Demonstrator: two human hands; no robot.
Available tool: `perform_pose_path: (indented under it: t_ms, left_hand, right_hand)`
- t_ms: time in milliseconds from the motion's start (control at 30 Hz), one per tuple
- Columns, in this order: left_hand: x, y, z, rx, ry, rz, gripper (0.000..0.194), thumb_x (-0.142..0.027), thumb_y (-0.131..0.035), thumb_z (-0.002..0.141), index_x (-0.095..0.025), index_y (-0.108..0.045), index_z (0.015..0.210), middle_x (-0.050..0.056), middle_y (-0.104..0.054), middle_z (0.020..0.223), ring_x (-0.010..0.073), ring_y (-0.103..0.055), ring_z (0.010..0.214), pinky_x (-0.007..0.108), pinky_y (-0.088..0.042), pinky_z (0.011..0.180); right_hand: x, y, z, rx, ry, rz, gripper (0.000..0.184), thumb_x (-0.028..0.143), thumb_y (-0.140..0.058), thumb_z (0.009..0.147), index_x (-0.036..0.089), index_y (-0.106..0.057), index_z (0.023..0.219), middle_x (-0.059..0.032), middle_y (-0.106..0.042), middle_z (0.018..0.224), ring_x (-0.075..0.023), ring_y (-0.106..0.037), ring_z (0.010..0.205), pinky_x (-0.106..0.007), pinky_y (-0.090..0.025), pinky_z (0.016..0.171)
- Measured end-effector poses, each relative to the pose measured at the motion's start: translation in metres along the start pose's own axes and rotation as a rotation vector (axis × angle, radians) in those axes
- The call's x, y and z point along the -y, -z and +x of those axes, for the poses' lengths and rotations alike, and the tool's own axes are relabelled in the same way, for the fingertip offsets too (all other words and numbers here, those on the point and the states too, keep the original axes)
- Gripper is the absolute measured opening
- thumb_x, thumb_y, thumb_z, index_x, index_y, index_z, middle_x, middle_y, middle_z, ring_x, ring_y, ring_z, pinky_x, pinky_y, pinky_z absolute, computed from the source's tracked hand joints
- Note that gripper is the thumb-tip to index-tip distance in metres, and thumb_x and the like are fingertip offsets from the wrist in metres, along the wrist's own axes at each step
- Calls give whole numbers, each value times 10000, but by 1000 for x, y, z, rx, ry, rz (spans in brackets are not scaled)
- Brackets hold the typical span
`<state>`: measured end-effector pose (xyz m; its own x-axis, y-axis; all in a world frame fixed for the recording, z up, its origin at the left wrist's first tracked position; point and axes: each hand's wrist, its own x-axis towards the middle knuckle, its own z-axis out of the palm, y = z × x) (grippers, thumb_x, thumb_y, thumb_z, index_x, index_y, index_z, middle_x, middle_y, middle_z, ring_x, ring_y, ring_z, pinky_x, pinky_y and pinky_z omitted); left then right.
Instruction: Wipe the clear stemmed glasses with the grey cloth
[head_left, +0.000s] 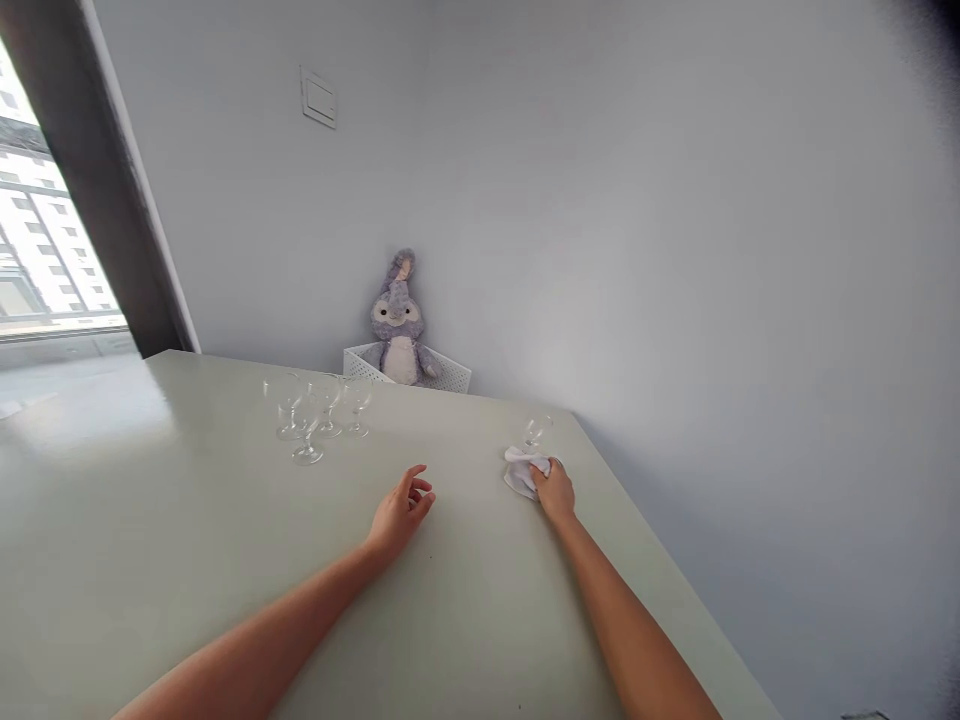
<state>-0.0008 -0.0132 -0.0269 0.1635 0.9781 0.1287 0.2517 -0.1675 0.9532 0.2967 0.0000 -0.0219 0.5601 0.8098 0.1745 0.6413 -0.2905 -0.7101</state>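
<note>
My right hand (555, 490) grips a white cloth (519, 472) near the right edge of the table. Just behind the cloth stands a clear stemmed glass (537, 430), its lower part partly covered by the cloth. My left hand (403, 508) is over the middle of the table with its fingers loosely curled and apart, holding nothing. Beyond it to the left, several clear stemmed glasses stand upright close together, the nearest glass (307, 440) in front of the others.
The pale table (187, 540) runs up to the wall on the right. Behind its far edge, a plush rabbit (400, 330) sits in a white perforated basket (451, 376). A light switch (319, 98) is on the wall, and a window (52, 220) is at far left.
</note>
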Motion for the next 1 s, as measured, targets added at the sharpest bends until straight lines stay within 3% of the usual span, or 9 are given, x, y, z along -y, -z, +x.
perform_pose_path:
  t_ms: [67, 167, 233, 333, 433, 533, 667, 800, 1000]
  left_hand:
    - [-3, 2, 1, -67, 19, -80, 363, -322, -534, 725, -266, -502, 1081, 20, -592, 932, 134, -541, 728, 265, -432, 664]
    - [-5, 8, 5, -296, 126, -291, 280, -256, -580, 682, -240, -562, 961, 39, -578, 968, 140, -529, 769, 264, -425, 670]
    - [-3, 15, 11, -447, 215, -416, 256, -228, -582, 675, -231, -561, 930, 49, -559, 1002, 136, -524, 780, 258, -422, 660]
    - [0, 28, 23, -558, 284, -508, 271, -230, -550, 704, -240, -517, 972, 53, -526, 1052, 127, -524, 800, 245, -423, 646]
    - [2, 43, 40, -589, 327, -618, 342, -244, -540, 728, -267, -464, 1060, 43, -526, 1057, 109, -533, 798, 229, -433, 655]
    - [1, 56, 61, -546, 369, -752, 521, -258, -537, 750, -308, -320, 1221, 47, -559, 1007, 104, -561, 750, 241, -457, 657]
    - [2, 65, 88, -453, 386, -899, 682, -240, -541, 763, -324, -139, 1308, 54, -595, 944, 119, -601, 708, 259, -480, 634]
    - [3, 67, 107, -410, 368, -965, 654, -173, -569, 739, -317, -206, 1263, 39, -605, 917, 118, -614, 697, 246, -481, 633]
    - [4, 72, 127, -400, 356, -979, 346, -145, -560, 725, -258, -409, 1015, 10, -595, 864, 99, -603, 693, 234, -472, 647]
  right_hand:
    - [-3, 8, -10, 21, 8, 111, 262, 395, -552, 688, 176, -583, 827, -53, -627, 794, -225, -579, 783, -286, -418, 628]
    - [-8, 21, -24, 94, -8, 316, 312, 447, -558, 683, 170, -582, 824, -31, -632, 735, -205, -585, 690, -286, -438, 564]
    - [-10, 31, -31, 168, -85, 662, 300, 427, -601, 661, 184, -591, 836, -18, -641, 745, -196, -595, 692, -299, -462, 582]
    - [-7, 37, -42, 298, -189, 1340, 266, 359, -646, 638, 260, -608, 882, 5, -658, 890, -205, -606, 846, -374, -477, 740]
    - [3, 31, -57, 495, -220, 1639, 248, 409, -616, 656, 299, -616, 879, 8, -638, 1029, -249, -579, 969, -505, -419, 855]
    - [11, 21, -70, 641, -260, 1666, 227, 401, -597, 673, 267, -628, 853, -24, -638, 1038, -260, -554, 1019, -531, -381, 909]
    - [13, 22, -73, 658, -276, 1674, 180, 389, -573, 701, 242, -638, 782, -51, -651, 979, -260, -542, 1042, -510, -404, 908]
    - [9, 26, -70, 643, -255, 1583, 173, 408, -583, 677, 240, -623, 683, -67, -658, 912, -272, -569, 1003, -484, -449, 873]
    - [19, 28, -72, 698, -245, 1324, 349, 443, -554, 641, 190, -633, 867, -114, -650, 967, -275, -564, 1016, -411, -495, 806]
